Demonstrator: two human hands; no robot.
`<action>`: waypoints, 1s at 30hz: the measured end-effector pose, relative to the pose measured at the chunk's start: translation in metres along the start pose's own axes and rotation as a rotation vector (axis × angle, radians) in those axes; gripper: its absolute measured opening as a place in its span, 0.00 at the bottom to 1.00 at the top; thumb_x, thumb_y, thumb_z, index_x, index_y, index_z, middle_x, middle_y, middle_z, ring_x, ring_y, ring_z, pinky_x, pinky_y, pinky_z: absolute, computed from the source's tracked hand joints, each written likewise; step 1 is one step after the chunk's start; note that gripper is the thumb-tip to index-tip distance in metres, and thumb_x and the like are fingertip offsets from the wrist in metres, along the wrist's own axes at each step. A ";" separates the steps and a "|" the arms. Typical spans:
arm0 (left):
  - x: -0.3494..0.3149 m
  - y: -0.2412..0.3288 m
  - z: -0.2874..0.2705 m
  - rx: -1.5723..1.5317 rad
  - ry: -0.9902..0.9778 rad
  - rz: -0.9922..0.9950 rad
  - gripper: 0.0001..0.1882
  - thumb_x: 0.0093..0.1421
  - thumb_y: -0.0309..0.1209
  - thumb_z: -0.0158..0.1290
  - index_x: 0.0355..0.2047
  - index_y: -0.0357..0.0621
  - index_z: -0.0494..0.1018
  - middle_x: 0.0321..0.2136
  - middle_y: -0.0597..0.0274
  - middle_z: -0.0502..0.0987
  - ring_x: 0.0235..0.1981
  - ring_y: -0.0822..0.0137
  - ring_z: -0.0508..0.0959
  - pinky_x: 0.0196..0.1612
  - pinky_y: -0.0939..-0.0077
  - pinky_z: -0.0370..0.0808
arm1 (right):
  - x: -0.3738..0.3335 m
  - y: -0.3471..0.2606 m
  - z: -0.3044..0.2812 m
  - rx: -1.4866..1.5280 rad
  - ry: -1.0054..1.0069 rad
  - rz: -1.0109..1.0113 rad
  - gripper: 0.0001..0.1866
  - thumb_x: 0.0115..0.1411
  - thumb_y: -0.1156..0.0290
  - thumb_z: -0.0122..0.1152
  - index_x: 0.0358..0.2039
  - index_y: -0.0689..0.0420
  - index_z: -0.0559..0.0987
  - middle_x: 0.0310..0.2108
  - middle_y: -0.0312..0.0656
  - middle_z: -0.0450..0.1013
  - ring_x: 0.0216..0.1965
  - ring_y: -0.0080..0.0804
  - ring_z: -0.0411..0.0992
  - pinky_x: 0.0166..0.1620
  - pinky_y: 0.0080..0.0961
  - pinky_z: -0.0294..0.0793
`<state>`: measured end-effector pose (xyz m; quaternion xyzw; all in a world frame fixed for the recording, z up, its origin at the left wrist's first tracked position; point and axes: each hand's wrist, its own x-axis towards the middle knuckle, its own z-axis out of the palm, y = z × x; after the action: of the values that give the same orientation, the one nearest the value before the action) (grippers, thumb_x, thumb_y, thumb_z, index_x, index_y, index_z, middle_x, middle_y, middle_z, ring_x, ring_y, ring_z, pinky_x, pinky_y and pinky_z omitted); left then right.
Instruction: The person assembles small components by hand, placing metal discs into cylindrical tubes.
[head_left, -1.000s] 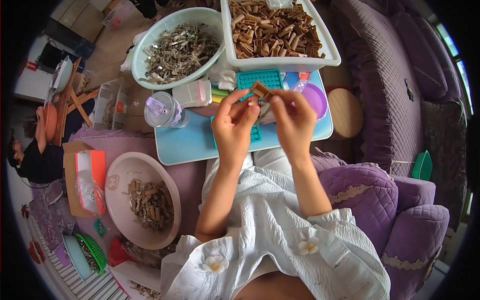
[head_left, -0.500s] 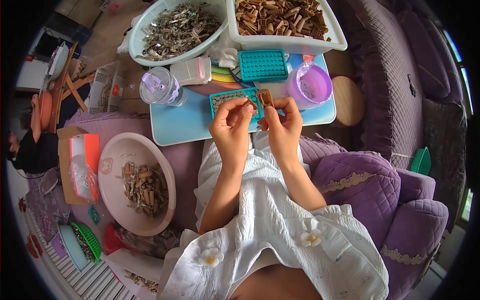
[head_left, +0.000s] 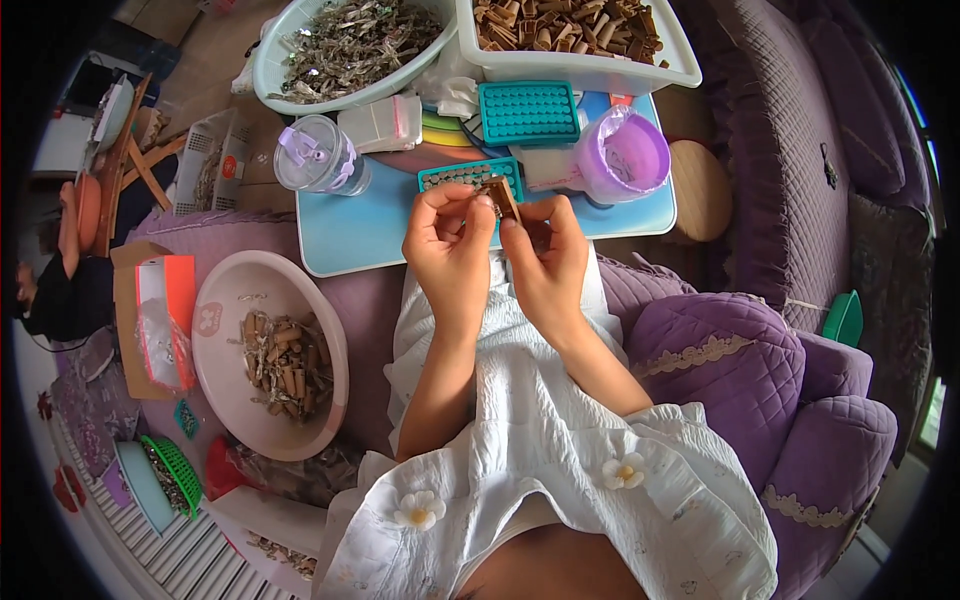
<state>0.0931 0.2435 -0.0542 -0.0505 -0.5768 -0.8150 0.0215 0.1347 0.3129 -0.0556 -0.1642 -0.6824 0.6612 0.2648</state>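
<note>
My left hand (head_left: 450, 240) is closed in a pinch, its fingertips at the end of a small brown piece; what it pinches is too small to make out. My right hand (head_left: 548, 262) grips this brown, box-like piece (head_left: 504, 198) between thumb and fingers. Both hands meet just above the near edge of a low blue table (head_left: 345, 235). Behind them lies a teal tray (head_left: 518, 176) with small round pieces in it, partly hidden by my fingers. Further back sits a second teal tray (head_left: 484, 112) with rows of round shapes.
A purple container (head_left: 652, 178) stands right, a lidded clear cup (head_left: 318, 158) left. At the back are a white bin (head_left: 575, 72) of brown pieces and a pale basin (head_left: 264, 82) of shiny strips. A pink basin (head_left: 212, 375) holds brown tubes. Another person (head_left: 75, 290) is far left.
The brown piece has come nearer my left hand and tilted, and my fingertips now meet at it. Both hands have shifted slightly left, covering more of the nearer tray.
</note>
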 end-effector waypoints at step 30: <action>0.004 0.018 -0.011 0.170 -0.543 -0.032 0.13 0.56 0.27 0.45 0.41 0.38 0.64 0.30 0.62 0.73 0.27 0.74 0.71 0.31 0.84 0.68 | 0.020 -0.015 -0.014 0.290 -0.274 0.262 0.10 0.52 0.69 0.49 0.22 0.63 0.70 0.16 0.33 0.65 0.19 0.14 0.61 0.22 0.12 0.61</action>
<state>0.0904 0.2273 -0.0409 -0.2559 -0.6286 -0.7204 -0.1426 0.1283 0.3351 -0.0381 -0.1206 -0.5828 0.7970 0.1025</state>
